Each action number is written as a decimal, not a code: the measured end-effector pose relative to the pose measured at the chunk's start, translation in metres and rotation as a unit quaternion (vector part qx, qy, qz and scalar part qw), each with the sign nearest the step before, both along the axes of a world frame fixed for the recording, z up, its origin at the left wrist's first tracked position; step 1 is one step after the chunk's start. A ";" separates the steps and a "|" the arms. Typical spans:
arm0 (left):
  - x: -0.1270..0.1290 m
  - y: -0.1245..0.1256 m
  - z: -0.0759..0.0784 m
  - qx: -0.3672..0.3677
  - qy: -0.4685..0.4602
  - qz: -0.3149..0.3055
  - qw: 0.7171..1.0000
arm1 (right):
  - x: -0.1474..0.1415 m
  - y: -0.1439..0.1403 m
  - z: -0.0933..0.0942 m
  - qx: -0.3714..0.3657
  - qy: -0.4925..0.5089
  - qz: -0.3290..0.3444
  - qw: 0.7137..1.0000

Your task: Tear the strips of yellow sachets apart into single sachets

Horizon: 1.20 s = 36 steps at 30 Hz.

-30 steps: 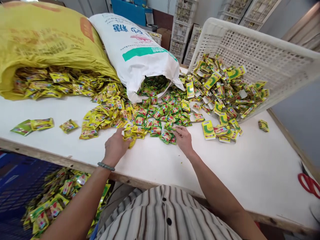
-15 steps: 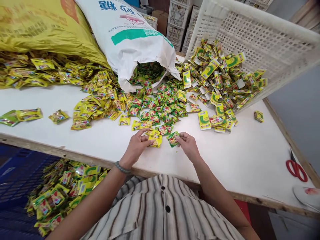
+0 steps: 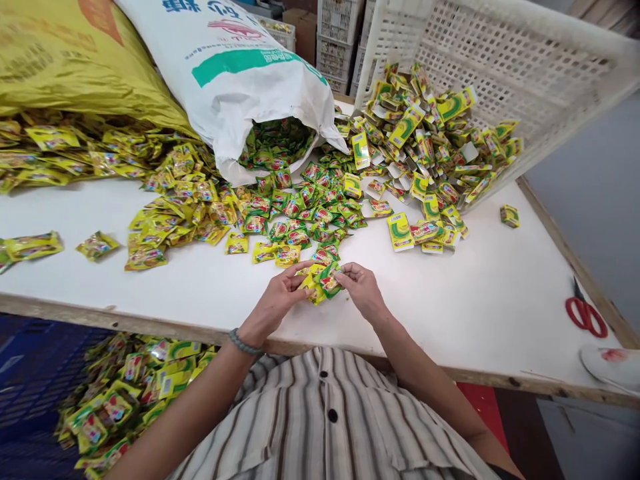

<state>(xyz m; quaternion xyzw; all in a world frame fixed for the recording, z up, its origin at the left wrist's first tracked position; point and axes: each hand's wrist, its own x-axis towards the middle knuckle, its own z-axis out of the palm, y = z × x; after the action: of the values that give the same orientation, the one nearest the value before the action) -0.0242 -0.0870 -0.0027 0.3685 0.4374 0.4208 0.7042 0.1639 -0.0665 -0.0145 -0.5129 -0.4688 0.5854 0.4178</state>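
Observation:
My left hand [image 3: 277, 301] pinches a yellow sachet [image 3: 311, 287] just above the white table [image 3: 465, 300]. My right hand [image 3: 361, 288] pinches a green sachet [image 3: 330, 280] pressed against the yellow one, so both hands meet over the near part of the table. Right behind them spreads a heap of green sachets [image 3: 310, 207] spilling from a white sack [image 3: 240, 73]. Yellow sachets [image 3: 170, 213] pour from a yellow sack [image 3: 65, 60] on the left. Small yellow-green boxes [image 3: 430, 140] tumble out of a tipped white crate [image 3: 510, 60] at the right.
Red-handled scissors [image 3: 585, 313] lie near the table's right edge, by a white object [image 3: 613, 367] at the corner. A blue crate [image 3: 30, 373] holding packed sachets [image 3: 120, 393] stands below the table on my left. Stacked white crates [image 3: 340, 33] stand in the background.
Both hands drew back from the heap toward me, each with a sachet, then brought the two sachets together. The view tilted down and shifted slightly.

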 end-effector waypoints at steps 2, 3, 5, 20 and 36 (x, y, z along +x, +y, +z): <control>0.001 -0.001 0.001 0.004 0.000 -0.012 1.000 | -0.005 -0.002 -0.003 0.025 -0.038 -0.007 0.999; 0.002 -0.002 0.002 0.009 0.009 -0.010 1.000 | -0.008 -0.003 -0.005 0.039 -0.059 -0.014 0.997; 0.004 -0.003 0.003 0.021 0.031 0.003 0.999 | -0.012 -0.005 -0.006 0.066 -0.089 -0.024 0.994; -0.001 -0.007 0.000 0.010 0.042 0.012 0.999 | -0.013 -0.018 0.004 0.011 -0.138 0.105 0.985; 0.017 0.002 0.001 0.074 0.151 -0.077 0.983 | 0.007 -0.016 0.016 0.034 -0.157 0.070 0.984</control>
<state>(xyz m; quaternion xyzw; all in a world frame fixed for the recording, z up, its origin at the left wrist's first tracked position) -0.0068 -0.0846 -0.0013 0.5113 0.4764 0.3362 0.6313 0.1704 -0.0825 0.0015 -0.5502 -0.5828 0.5088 0.3141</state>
